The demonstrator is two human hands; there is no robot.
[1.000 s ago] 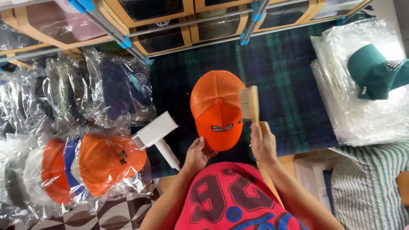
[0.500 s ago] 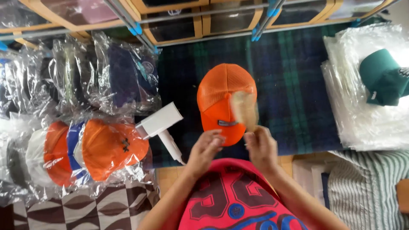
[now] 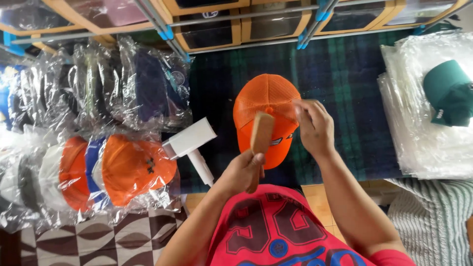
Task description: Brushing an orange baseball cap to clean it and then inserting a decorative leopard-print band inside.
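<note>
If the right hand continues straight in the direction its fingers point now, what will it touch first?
The right hand points up and to the left, and its fingers already seem to rest on the mesh of the orange cap. So the cap comes first, though depth is hard to judge.

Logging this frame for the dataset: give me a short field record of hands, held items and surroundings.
left hand: grips wooden brush by its handle, over the cap
right hand: fingers on orange mesh-backed cap, at its right side
surface: dark green plaid cloth
left of cap: white handheld appliance, bagged orange caps
right: green cap on clear plastic bags
</note>
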